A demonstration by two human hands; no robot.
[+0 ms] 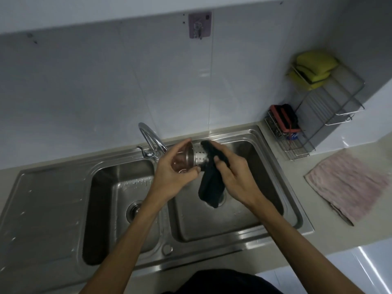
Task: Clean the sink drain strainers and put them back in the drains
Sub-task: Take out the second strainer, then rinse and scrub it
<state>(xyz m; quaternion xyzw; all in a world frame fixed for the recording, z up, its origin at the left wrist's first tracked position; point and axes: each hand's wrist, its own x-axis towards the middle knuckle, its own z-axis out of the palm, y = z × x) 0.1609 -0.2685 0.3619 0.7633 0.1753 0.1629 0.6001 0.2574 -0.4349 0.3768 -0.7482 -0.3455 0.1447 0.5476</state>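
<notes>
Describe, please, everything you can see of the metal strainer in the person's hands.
The strainer is a shiny steel cup with rows of small holes in its side wall and a wider rim at its open end. It lies on its side above the right basin of the sink. The left hand grips the rim end; the right hand presses a black cloth against the other end.

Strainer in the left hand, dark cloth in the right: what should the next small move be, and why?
Probably turn the strainer in the left hand so the cloth, held by the right hand, reaches an unwiped side: the cloth covers only its far end.
</notes>
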